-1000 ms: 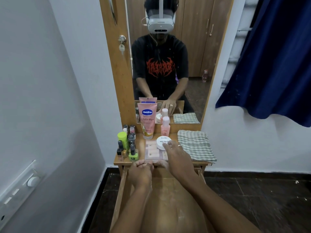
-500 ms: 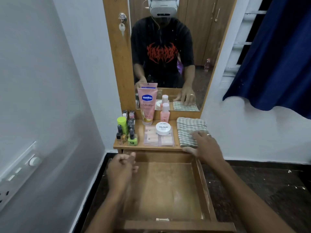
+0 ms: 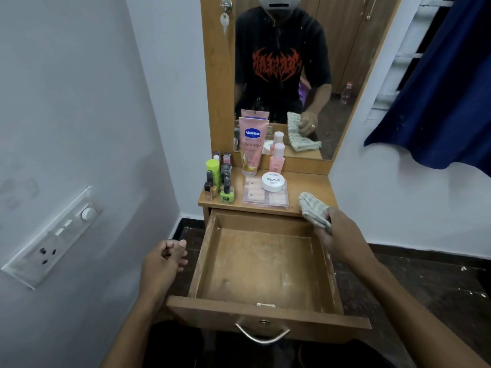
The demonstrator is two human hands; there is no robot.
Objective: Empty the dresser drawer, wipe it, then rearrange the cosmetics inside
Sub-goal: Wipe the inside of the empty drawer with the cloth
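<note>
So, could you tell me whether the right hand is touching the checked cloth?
Touching. The head view shows the right hand gripping the checked cloth, its fingers curled round the lower end, by the back right corner of the drawer.

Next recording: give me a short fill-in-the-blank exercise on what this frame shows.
1. The right hand grips a checked ____.
2. The left hand holds ____.
3. The pink tube on the dresser top reads ____.
4. The drawer stands ____, not shut.

Missing words: cloth; nothing; Vaseline; open.
</note>
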